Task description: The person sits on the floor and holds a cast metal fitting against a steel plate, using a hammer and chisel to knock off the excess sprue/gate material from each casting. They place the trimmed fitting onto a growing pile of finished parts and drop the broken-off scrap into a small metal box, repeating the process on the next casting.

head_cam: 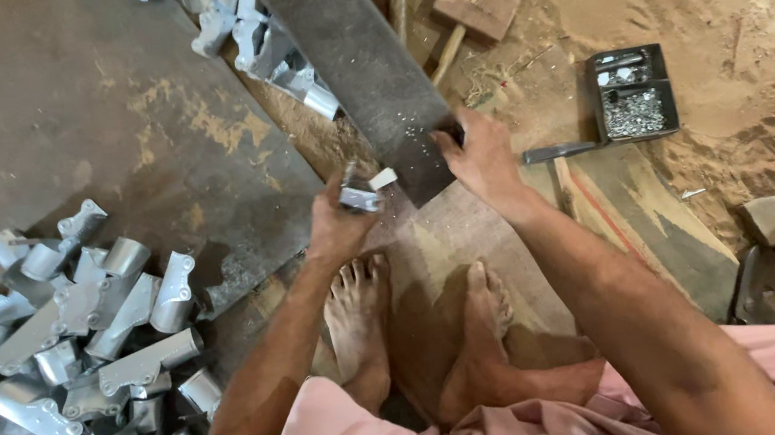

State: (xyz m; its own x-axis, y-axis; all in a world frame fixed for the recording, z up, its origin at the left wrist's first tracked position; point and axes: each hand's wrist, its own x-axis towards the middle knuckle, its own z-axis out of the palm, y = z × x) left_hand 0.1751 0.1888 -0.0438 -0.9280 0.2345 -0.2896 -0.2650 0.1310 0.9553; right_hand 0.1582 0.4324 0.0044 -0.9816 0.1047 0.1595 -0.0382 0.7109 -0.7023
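Note:
My left hand [340, 222] grips a small silvery metal bracket [362, 195] and holds it beside the near end of a long dark steel bar [355, 60] that slants up across the floor. My right hand [477, 156] rests on that near end of the bar, fingers curled over its corner; metal filings speckle the bar there. My bare feet [421, 314] sit just below both hands on a wooden board.
A pile of silvery metal brackets [73, 352] lies at the left on a dark sheet, with more brackets [256, 39] beside the bar. A wooden mallet [470, 14], a hammer [556, 155] and a black tray of small parts [631, 94] lie on sandy ground at right.

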